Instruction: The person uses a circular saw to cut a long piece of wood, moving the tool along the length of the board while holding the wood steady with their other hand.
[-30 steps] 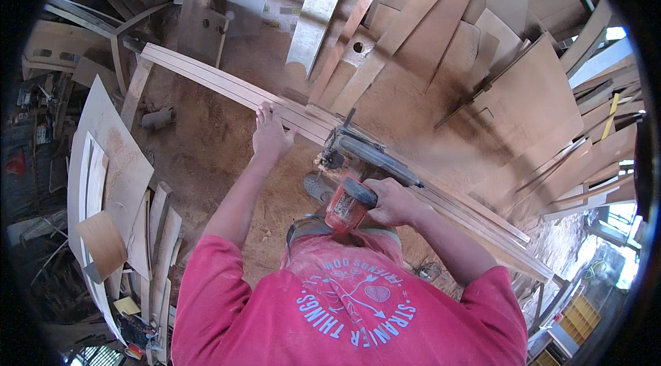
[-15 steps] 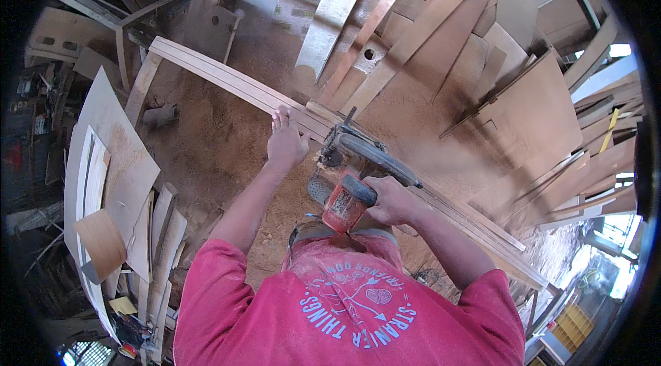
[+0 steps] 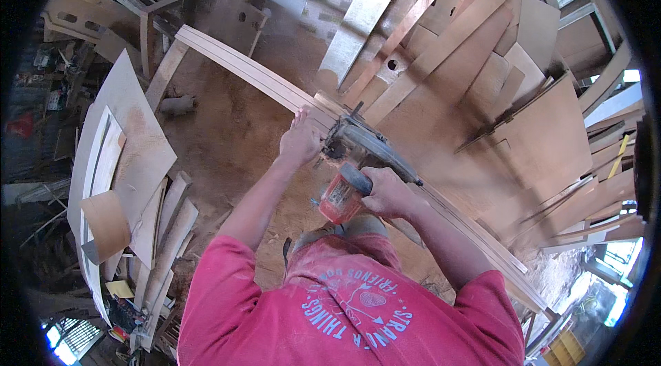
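Wooden strip (image 3: 248, 71) — under left hand (image 3: 301, 140), apparently

Woodworking shop: sawdust (image 3: 224, 145), boards (image 3: 458, 35)

Left grip (image 3: 300, 140) flat, right grip (image 3: 388, 191) curled

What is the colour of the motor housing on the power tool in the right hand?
The motor housing is mostly red, seen best in the head view.
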`<move>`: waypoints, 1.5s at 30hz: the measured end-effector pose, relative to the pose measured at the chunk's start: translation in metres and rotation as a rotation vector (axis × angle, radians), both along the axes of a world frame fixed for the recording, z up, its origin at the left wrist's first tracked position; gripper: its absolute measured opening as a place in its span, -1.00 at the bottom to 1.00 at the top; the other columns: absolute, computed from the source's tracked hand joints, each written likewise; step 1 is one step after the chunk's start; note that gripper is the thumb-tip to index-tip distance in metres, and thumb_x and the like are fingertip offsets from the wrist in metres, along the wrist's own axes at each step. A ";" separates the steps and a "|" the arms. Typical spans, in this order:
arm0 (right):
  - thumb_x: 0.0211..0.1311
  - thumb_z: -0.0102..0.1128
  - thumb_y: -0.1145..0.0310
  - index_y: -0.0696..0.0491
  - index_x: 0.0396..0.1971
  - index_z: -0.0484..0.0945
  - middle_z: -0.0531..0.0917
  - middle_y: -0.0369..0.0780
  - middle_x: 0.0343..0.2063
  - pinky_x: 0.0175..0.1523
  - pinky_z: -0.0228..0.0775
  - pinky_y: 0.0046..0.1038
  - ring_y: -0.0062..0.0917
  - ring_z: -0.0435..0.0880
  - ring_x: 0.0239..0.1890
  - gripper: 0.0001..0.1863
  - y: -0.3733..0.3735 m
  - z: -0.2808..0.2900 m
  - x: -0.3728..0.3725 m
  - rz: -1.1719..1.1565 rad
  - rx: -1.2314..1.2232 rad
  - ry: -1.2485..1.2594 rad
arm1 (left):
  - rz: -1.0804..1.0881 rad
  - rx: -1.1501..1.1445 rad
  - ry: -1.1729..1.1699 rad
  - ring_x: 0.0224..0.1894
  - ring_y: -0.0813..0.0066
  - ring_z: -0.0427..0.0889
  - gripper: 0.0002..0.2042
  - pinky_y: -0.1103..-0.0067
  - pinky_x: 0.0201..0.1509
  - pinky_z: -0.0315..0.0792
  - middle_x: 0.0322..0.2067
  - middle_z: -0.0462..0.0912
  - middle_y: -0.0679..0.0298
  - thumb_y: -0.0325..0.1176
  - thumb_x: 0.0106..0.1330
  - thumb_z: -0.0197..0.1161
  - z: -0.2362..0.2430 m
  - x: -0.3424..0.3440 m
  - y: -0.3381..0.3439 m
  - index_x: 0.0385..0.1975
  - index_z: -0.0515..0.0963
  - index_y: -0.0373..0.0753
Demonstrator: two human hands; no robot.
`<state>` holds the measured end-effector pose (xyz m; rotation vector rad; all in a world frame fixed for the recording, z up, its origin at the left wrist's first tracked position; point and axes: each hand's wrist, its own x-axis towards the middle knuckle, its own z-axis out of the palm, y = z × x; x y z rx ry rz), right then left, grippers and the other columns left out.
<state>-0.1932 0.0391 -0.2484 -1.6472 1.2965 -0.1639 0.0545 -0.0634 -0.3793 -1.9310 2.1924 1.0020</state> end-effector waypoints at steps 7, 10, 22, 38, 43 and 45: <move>0.00 0.39 0.34 0.24 -0.21 0.62 0.67 0.18 -0.33 -0.04 0.50 -0.04 0.15 0.68 -0.16 -0.63 -0.023 0.000 0.025 0.015 -0.050 -0.029 | 0.160 -0.048 0.106 0.41 -0.03 0.48 -0.36 0.21 0.43 0.43 0.39 0.46 -0.12 -0.15 0.48 0.19 0.007 0.020 -0.012 0.47 0.26 -0.33; -0.06 0.36 0.37 0.29 -0.15 0.62 0.68 0.22 -0.30 0.03 0.54 -0.04 0.16 0.69 -0.11 -0.56 -0.037 0.001 0.038 0.004 0.010 0.007 | 0.484 -0.333 0.362 0.21 0.05 0.67 -0.45 0.29 0.28 0.55 0.18 0.65 -0.08 -0.22 0.46 0.27 -0.012 0.046 -0.028 0.34 0.40 -0.40; 0.14 0.39 0.18 0.13 -0.05 0.64 0.74 0.13 -0.24 0.01 0.56 -0.11 0.09 0.73 -0.09 -0.57 -0.061 0.012 0.052 -0.017 0.154 0.098 | 1.094 -0.052 0.800 0.04 0.23 0.71 -0.53 0.36 0.14 0.56 -0.02 0.73 -0.03 -0.13 0.50 0.34 -0.091 0.167 -0.180 0.12 0.56 -0.46; 0.15 0.43 0.18 0.20 -0.04 0.61 0.71 0.18 -0.28 0.00 0.55 -0.04 0.15 0.71 -0.11 -0.52 -0.097 0.007 0.081 0.023 0.181 0.016 | 0.994 0.106 0.958 0.06 0.31 0.70 -0.62 0.41 0.14 0.58 0.08 0.70 0.13 -0.26 0.57 0.27 -0.136 0.192 -0.186 0.20 0.54 -0.41; 0.19 0.46 0.20 0.21 -0.16 0.62 0.69 0.12 -0.36 -0.11 0.50 -0.11 0.05 0.69 -0.29 -0.60 -0.110 0.000 0.102 -0.010 0.070 -0.070 | 0.947 0.009 0.766 -0.05 0.34 0.75 -0.58 0.42 0.05 0.61 -0.05 0.76 0.07 -0.18 0.51 0.35 -0.137 0.194 -0.184 0.06 0.60 -0.48; 0.19 0.45 0.20 0.22 -0.17 0.62 0.69 0.11 -0.38 -0.11 0.50 -0.11 0.04 0.69 -0.30 -0.60 -0.116 -0.002 0.108 0.002 0.069 -0.079 | 0.949 0.018 0.784 -0.06 0.31 0.75 -0.56 0.43 0.03 0.61 -0.06 0.76 0.09 -0.15 0.49 0.37 -0.132 0.192 -0.182 0.06 0.59 -0.47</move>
